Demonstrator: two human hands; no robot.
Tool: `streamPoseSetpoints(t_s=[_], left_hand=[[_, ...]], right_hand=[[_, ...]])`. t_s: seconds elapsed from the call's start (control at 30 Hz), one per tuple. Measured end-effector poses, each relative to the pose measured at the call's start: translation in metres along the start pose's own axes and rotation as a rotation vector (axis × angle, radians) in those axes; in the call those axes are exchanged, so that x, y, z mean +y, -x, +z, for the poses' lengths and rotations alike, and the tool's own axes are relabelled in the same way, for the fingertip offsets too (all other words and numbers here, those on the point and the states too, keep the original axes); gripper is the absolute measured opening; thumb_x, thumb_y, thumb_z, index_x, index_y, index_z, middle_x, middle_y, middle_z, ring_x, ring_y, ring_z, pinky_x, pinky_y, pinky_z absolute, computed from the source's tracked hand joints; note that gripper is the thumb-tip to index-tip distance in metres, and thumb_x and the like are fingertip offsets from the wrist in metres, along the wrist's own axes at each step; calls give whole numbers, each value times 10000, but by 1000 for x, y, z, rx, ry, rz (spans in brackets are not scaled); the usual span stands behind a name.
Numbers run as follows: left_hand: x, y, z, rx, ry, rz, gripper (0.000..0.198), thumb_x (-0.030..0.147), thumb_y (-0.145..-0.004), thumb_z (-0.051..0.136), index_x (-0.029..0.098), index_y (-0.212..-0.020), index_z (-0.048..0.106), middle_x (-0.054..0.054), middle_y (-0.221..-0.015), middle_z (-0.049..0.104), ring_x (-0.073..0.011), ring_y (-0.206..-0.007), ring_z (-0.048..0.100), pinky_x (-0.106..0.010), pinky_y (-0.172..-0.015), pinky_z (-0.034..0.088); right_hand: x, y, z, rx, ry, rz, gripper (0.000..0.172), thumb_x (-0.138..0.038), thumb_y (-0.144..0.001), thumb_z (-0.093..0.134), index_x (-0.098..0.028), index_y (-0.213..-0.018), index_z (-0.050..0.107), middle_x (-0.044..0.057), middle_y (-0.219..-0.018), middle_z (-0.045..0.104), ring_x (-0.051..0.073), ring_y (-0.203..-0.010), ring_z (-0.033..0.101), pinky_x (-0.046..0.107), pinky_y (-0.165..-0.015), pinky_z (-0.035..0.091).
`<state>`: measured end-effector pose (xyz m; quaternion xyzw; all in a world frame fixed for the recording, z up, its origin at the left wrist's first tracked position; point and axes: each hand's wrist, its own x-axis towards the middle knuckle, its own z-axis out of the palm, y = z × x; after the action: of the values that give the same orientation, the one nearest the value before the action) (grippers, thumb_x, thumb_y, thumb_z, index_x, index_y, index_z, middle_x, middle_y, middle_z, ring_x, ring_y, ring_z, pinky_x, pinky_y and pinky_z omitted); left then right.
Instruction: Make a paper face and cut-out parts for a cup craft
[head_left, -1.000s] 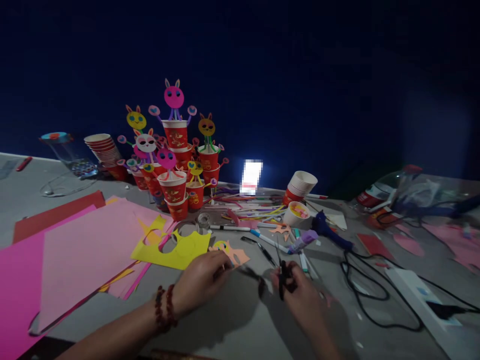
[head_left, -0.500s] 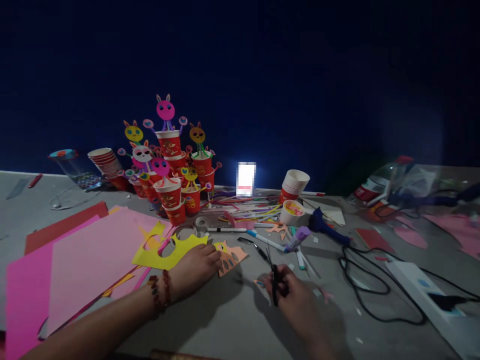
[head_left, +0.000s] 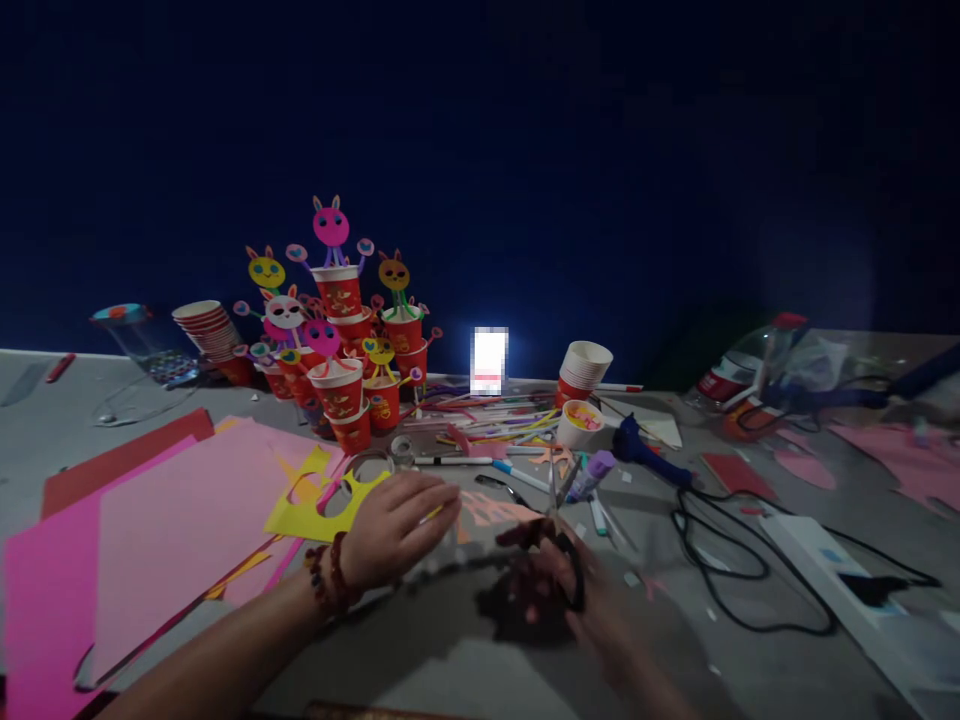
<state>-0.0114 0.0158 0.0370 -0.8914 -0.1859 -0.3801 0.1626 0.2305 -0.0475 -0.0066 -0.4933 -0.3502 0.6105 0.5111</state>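
My left hand (head_left: 409, 520), with a beaded bracelet at its wrist, is held over the table with its fingers stretched out. It partly covers a cut yellow paper sheet (head_left: 300, 515) with rounded holes. A bit of yellow shows between the fingers; I cannot tell whether they touch it. Just past the fingertips lies an orange paper scrap (head_left: 487, 508) with cut-outs, partly hidden. In my right hand (head_left: 546, 568) are black-handled scissors (head_left: 576, 575), blades pointing up and away. Beyond them are a purple-capped glue stick (head_left: 592, 475) and a dark craft knife (head_left: 499, 487).
Stacked red paper cups (head_left: 341, 390) with paper animal figures stand at back left. Pink sheets (head_left: 180, 520) spread below them. Behind my hands are pipe cleaners and a cup of paper bits (head_left: 580, 425). To the right are a blue glue gun (head_left: 649, 455), black cable (head_left: 701, 590) and power strip (head_left: 832, 600).
My left hand has risen and its fingers have straightened. My right hand has turned its palm inward and shifted slightly left, scissors still in it. The view has moved slightly.
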Motion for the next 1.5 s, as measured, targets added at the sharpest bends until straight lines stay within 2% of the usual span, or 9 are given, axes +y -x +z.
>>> streamPoseSetpoints(t_s=[0.17, 0.27, 0.37, 0.47, 0.67, 0.8, 0.97, 1.13, 1.5], left_hand=[[16, -4, -3, 38, 63, 86, 259, 88, -894, 592, 224, -1108, 646, -32, -1094, 725, -163, -1046, 633, -329, -954, 504], [25, 10, 6, 71, 273, -348, 403, 159, -925, 551, 263, -1314, 528, -98, -1342, 582, -231, -1242, 520, -432, -1035, 447], [40, 20, 18, 105, 893, -866, 489, 381, -978, 426, 239, -1441, 354, -153, -1458, 446, -274, -1262, 514, -431, -957, 507], [55, 17, 29, 15, 1412, -1107, 489, 528, -948, 424, 187, -1282, 532, -138, -1223, 633, -258, -1037, 646, -376, -838, 546], [63, 2, 43, 165, 1404, -1449, 294, 444, -741, 735, 160, -759, 663, -19, -718, 676, -170, -708, 638, -259, -666, 507], [59, 8, 44, 224, 1388, -1484, 269, 412, -765, 721, 155, -733, 647, -18, -722, 678, -153, -679, 626, -247, -647, 491], [56, 10, 37, 271, 1282, -1341, 354, 429, -849, 657, 161, -624, 607, -20, -664, 640, -143, -662, 597, -239, -629, 473], [57, 3, 30, 241, 1225, -1268, 382, 392, -896, 612, 163, -591, 604, -29, -707, 631, -147, -718, 593, -245, -677, 470], [60, 3, 26, 165, 1214, -1209, 355, 415, -913, 581, 180, -652, 633, -26, -727, 646, -165, -764, 611, -270, -762, 477]], right_hand=[[-16, 4, 29, 97, -166, -40, 406, -324, -555, 894, -196, -860, 658, -5, -734, 695, 169, -558, 640, 237, -436, 506], [-10, 0, 30, 132, -136, -141, 355, -267, -574, 878, -208, -851, 664, -8, -713, 695, 177, -583, 636, 256, -494, 517], [0, -2, 29, 178, -80, -251, 349, -265, -637, 842, -236, -922, 641, 17, -789, 720, 221, -686, 668, 312, -599, 550], [9, -2, 35, 195, -25, -279, 440, -299, -653, 828, -234, -1017, 590, 55, -916, 725, 255, -783, 687, 372, -700, 569], [16, -2, 37, 161, 124, -233, 443, -453, -703, 783, -248, -1031, 567, -1, -735, 663, 165, -504, 584, 289, -502, 523], [6, 11, 12, 93, 267, -228, 367, -585, -783, 667, -237, -886, 610, 11, -674, 640, 163, -493, 556, 278, -496, 498], [12, 47, -7, -140, 435, 35, 430, -619, -741, 705, -200, -822, 653, 71, -724, 704, 242, -716, 668, 325, -694, 536], [30, 60, 5, -165, 357, 154, 489, -635, -673, 752, -199, -847, 615, 29, -704, 672, 218, -664, 667, 315, -671, 524], [28, 40, 23, -257, 347, 77, 535, -722, -744, 624, -195, -744, 534, 10, -578, 608, 160, -549, 563, 284, -588, 440]])
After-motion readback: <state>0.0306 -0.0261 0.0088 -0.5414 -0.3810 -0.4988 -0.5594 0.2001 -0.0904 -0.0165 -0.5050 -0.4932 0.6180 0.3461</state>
